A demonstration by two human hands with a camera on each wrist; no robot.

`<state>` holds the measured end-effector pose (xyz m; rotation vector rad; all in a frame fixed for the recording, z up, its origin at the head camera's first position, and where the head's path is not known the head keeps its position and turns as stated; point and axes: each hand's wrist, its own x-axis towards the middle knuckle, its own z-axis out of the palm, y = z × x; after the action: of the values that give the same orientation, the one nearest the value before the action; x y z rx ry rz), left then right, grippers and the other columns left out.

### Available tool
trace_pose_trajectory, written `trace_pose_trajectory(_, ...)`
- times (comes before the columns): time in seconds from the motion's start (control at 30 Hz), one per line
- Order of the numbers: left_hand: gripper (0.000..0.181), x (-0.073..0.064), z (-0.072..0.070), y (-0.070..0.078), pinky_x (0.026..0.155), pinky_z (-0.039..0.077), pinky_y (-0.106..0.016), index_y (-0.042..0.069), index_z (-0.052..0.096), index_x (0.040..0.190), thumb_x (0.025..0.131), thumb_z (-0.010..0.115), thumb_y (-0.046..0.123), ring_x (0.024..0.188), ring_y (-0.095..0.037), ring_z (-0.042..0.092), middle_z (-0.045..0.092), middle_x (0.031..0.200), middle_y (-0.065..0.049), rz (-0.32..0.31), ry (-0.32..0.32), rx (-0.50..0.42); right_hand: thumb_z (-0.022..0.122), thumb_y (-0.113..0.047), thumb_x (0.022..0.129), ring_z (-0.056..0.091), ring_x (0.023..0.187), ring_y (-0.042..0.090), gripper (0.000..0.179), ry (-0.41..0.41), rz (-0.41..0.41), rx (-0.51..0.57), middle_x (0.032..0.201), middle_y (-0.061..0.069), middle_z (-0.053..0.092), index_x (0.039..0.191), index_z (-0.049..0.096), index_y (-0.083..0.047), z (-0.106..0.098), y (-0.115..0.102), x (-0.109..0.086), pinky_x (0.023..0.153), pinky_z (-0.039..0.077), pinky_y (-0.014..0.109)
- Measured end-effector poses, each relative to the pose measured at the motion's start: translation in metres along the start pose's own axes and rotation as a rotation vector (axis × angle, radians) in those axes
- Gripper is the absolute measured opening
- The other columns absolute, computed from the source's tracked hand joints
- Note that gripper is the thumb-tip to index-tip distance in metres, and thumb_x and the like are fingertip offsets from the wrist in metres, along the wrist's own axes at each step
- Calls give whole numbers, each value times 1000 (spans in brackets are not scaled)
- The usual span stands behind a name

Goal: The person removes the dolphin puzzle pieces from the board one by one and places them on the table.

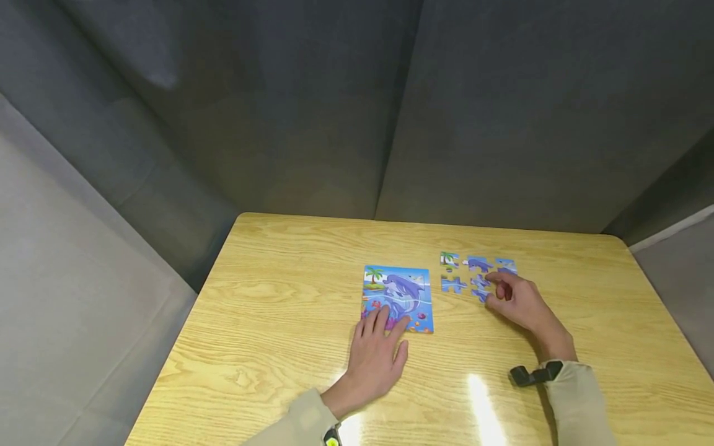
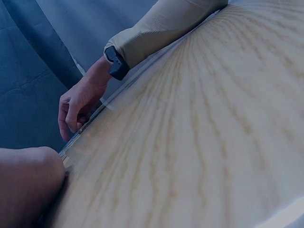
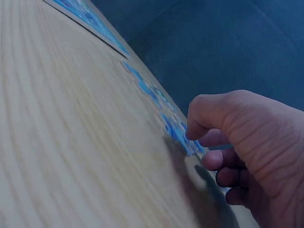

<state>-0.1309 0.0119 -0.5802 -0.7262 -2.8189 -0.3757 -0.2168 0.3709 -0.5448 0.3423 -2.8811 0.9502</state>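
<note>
A square dolphin picture puzzle board [image 1: 398,285] lies on the wooden table in the head view. My left hand [image 1: 376,359] rests over its lower edge, fingers spread and nearly straight. To the right, thumb and index finger of my right hand [image 1: 519,302] pinch the sides of a blue jigsaw piece [image 1: 478,288], with the other fingers curled in. In the right wrist view my right hand [image 3: 251,137] has its thumb tip at the pieces [image 3: 175,130], low over the table. The left wrist view shows the right hand [image 2: 83,107] beyond the table surface.
Loose jigsaw pieces lie near the right hand: a palm tree piece [image 1: 448,258], a dolphin piece [image 1: 478,264], a piece at the right [image 1: 506,264] and a blue one [image 1: 453,285]. Dark grey curtains [image 1: 312,111] hang behind the table [image 1: 268,279].
</note>
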Motion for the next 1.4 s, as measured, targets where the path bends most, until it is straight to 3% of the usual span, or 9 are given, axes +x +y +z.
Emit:
trace_pose_trajectory(0.23, 48, 0, 0, 0, 109, 38, -51, 30, 49, 155, 109, 41, 41, 143, -33, 38, 41, 158, -15, 7, 31, 0, 76, -9, 89, 48, 67, 14, 32, 3, -4, 10, 79, 3, 56, 120, 68, -2, -4, -13, 1, 63, 39, 26)
trace_pose_trajectory(0.47, 49, 0, -1, 0, 110, 38, -50, 31, 49, 155, 109, 39, 43, 144, -32, 39, 41, 158, -14, 2, 23, 16, 77, -6, 88, 47, 66, 12, 28, -19, -39, 66, 78, 4, 55, 115, 69, 0, 1, -29, 6, 61, 40, 25)
trace_pose_trajectory(0.67, 49, 0, -1, 0, 111, 38, -50, 32, 47, 157, 110, 38, 43, 144, -32, 38, 41, 159, -13, -8, 2, 26, 75, -4, 89, 46, 63, 11, 28, -57, -75, 85, 76, 1, 54, 117, 71, -1, 15, -43, 8, 63, 41, 26)
trace_pose_trajectory(1.07, 50, 0, -2, -1, 112, 37, -52, 31, 47, 157, 110, 36, 44, 146, -33, 37, 40, 160, -14, -7, -3, 16, 83, -9, 85, 46, 63, 7, 29, -94, -247, 75, 76, -8, 57, 112, 74, -2, 51, -78, 12, 63, 43, 26)
trace_pose_trajectory(1.4, 51, 0, -3, 0, 114, 36, -52, 31, 46, 158, 110, 36, 45, 146, -34, 36, 39, 160, -13, -13, -19, 19, 81, -14, 87, 47, 61, 5, 36, -166, -247, 57, 75, -8, 58, 119, 74, 0, 62, -98, 23, 63, 45, 27)
